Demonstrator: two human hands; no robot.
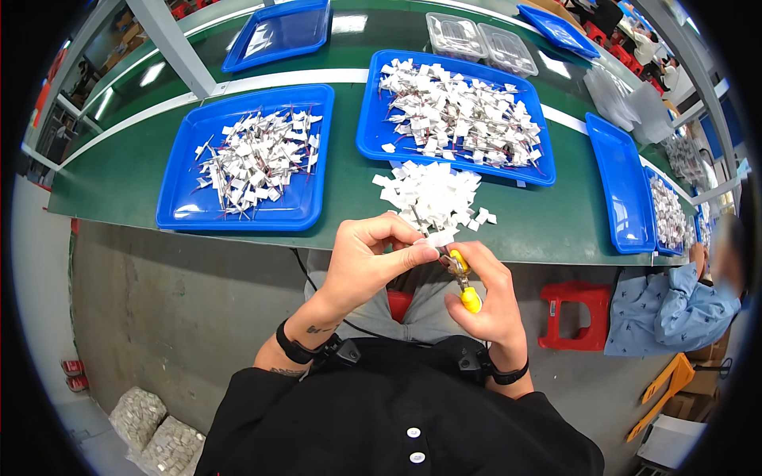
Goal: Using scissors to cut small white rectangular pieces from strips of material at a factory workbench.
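My left hand (pixel 357 258) is closed, pinching a small white tab (pixel 436 238) with a thin lead between thumb and forefinger at the table's near edge. In my right hand (pixel 494 289) is a small pair of yellow-handled pliers (pixel 471 300); its jaws are close to the tab, partly hidden by my fingers. Just beyond both hands lies a loose pile of white tabs (pixel 432 194) on the green table (pixel 524 230). Behind the pile stands a blue tray (pixel 370 127) heaped with white-tabbed pieces with thin reddish wires. To the left, another blue tray (pixel 238 221) holds similar pieces.
Clear plastic boxes (pixel 456 36) and a blue tray (pixel 278 36) stand farther back. At right are a tilted blue tray (pixel 615 182), a red stool (pixel 575 316) and a seated person in a blue shirt (pixel 667 309). Filled bags (pixel 139 416) lie on the floor.
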